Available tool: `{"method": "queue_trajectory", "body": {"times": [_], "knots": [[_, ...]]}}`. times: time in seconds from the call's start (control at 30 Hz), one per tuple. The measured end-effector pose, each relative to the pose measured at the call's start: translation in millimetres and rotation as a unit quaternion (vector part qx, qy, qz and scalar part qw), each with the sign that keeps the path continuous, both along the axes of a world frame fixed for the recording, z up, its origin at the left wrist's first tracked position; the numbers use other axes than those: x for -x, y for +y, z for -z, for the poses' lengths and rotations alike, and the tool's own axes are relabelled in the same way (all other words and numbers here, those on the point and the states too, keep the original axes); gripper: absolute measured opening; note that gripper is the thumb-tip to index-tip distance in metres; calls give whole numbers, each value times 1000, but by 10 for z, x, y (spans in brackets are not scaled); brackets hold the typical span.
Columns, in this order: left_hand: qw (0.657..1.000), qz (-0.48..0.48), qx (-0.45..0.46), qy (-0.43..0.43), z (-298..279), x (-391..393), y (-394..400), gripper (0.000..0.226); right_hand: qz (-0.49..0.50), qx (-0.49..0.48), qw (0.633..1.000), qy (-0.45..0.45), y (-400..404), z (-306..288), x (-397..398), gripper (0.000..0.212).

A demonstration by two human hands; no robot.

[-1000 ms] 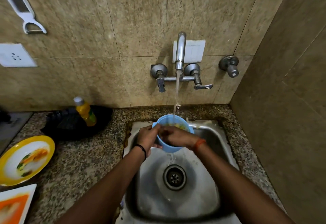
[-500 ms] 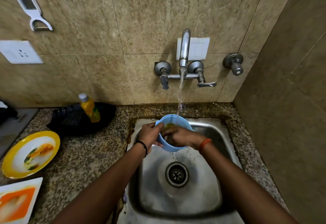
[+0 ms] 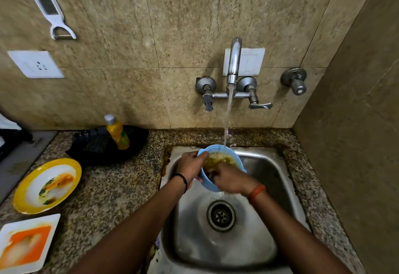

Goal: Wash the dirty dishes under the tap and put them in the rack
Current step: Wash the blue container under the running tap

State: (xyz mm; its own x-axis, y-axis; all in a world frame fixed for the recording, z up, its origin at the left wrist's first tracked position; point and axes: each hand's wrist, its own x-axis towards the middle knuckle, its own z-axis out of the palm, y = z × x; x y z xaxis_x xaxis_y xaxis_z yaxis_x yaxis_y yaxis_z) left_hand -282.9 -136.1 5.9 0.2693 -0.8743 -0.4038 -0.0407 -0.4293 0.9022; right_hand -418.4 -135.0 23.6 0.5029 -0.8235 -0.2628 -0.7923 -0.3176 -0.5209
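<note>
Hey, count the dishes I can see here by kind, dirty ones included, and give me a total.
Bowls: 1, the blue bowl held under the tap.
Round plates: 1, the yellow plate on the counter.
Square plates: 1, the white plate with orange sauce.
Total: 3

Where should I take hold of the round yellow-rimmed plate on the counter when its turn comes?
Probably by the rim of the yellow plate, on the edge nearest the sink, coming from the right with the thumb on top. It lies flat on the granite counter, and its rim looks clean while the middle is smeared with food.
</note>
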Motion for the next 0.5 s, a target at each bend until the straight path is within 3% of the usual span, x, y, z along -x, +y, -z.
{"method": "queue_trajectory", "body": {"times": [0.07, 0.1, 0.13, 0.23, 0.37, 0.43, 0.5], "knots": [[1000, 3, -11, 16, 21, -25, 5, 23, 118, 8, 992, -50, -156, -4, 67, 30], [999, 2, -15, 28, 17, -27, 16, 23, 147, 29, 988, -25, -220, -10, 93, 29], [999, 3, -15, 32, 10, -18, 27, 22, 110, 32, 993, 3, -222, -20, 90, 29], [1000, 7, -11, 6, -6, -5, 47, 18, -32, -65, 997, -29, -99, -41, -12, 30], [999, -4, -29, 36, -9, -39, 46, 20, 32, 63, 997, 8, -204, 156, 22, 38], [999, 1, -28, 18, -5, -53, 37, 19, -19, -11, 999, -27, -167, 172, 5, 32], [1000, -4, -27, 16, -18, -72, 48, 19, 19, -60, 992, -110, -144, 180, 16, 32]]}}
